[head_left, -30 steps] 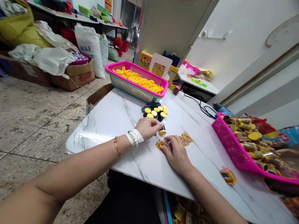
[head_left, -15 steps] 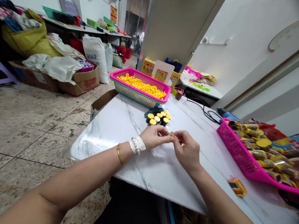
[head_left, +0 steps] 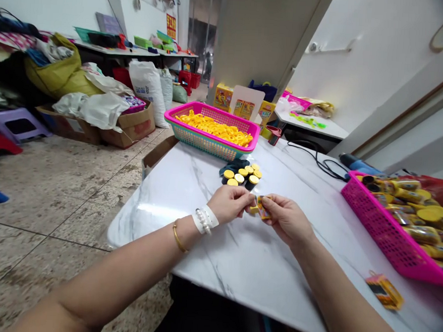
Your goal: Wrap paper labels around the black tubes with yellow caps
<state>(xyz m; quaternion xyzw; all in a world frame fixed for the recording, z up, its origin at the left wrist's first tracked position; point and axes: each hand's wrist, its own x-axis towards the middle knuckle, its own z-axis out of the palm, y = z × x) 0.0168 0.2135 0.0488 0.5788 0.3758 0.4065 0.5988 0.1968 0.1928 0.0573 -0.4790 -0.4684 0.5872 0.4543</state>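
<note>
Over the near part of the marble-patterned table (head_left: 207, 258), my left hand (head_left: 229, 203) and my right hand (head_left: 288, 218) meet fingertip to fingertip. Between thumb and fingers, my right hand pinches a small yellow printed piece (head_left: 264, 209), perhaps a label or sleeve. The fingers of my left hand are closed at its left edge; exactly what they grip there is too small to make out. Just beyond the hands stands a cluster of several dark little tubs with yellow lids (head_left: 239, 178), beside a dark cloth-like bundle (head_left: 232, 165).
A pink basket of yellow plastic pieces (head_left: 177, 113) stands at the back, by printed yellow boxes (head_left: 223, 96). On the right are a pink basket of yellow-wrapped tubs (head_left: 391, 233), a small orange-yellow packet (head_left: 385, 290) and a black cable (head_left: 320, 163).
My hands have drawn slightly apart and the printed piece now shows more fully in my right fingers. The camera view has shifted, so the surroundings appear displaced.
</note>
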